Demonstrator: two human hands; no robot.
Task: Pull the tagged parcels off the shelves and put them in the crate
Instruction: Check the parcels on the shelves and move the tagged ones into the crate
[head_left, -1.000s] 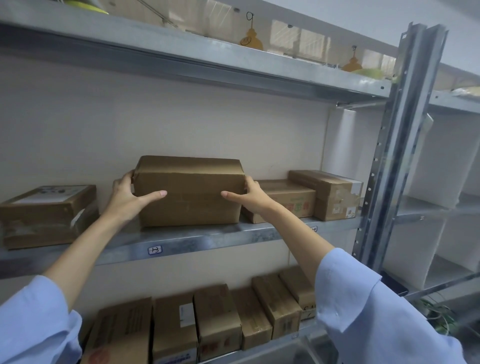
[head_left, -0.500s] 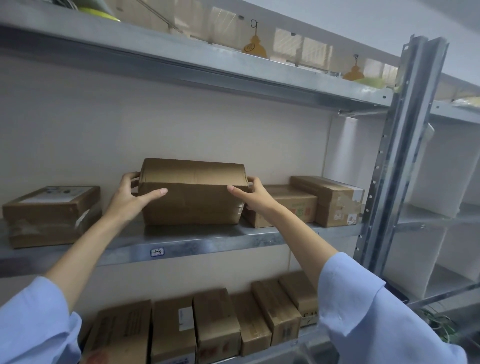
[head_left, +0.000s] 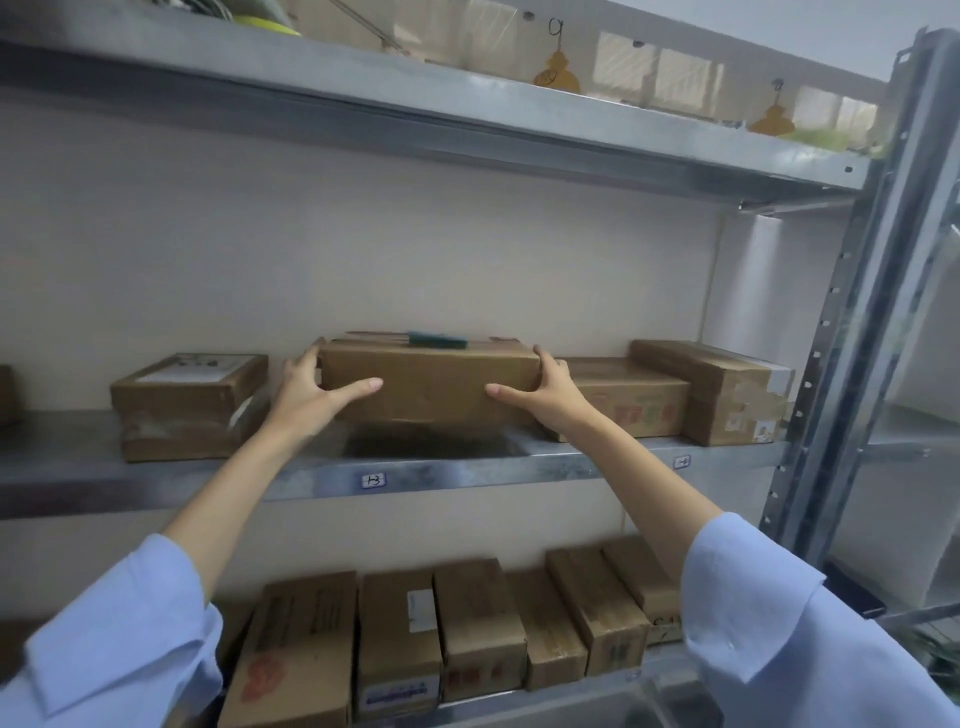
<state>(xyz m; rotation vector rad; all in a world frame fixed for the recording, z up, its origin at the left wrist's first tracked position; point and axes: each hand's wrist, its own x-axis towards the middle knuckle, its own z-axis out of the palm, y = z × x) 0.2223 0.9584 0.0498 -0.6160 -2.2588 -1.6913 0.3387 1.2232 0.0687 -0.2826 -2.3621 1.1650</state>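
Note:
A brown cardboard parcel (head_left: 428, 382) sits in the middle of the metal shelf (head_left: 467, 470), its front edge lifted a little above the shelf. A dark green strip shows on its top. My left hand (head_left: 306, 392) grips its left end, thumb across the front face. My right hand (head_left: 545, 392) grips its right end the same way. No crate is in view.
A labelled box (head_left: 187, 402) stands to the left on the same shelf, two more boxes (head_left: 675, 397) to the right. Several boxes (head_left: 467, 629) line the shelf below. A steel upright (head_left: 852, 332) stands at the right, and another shelf (head_left: 415, 98) runs overhead.
The parcel has tipped from showing its tall front face to lying lower and flatter between my hands. Its top with the green strip now shows.

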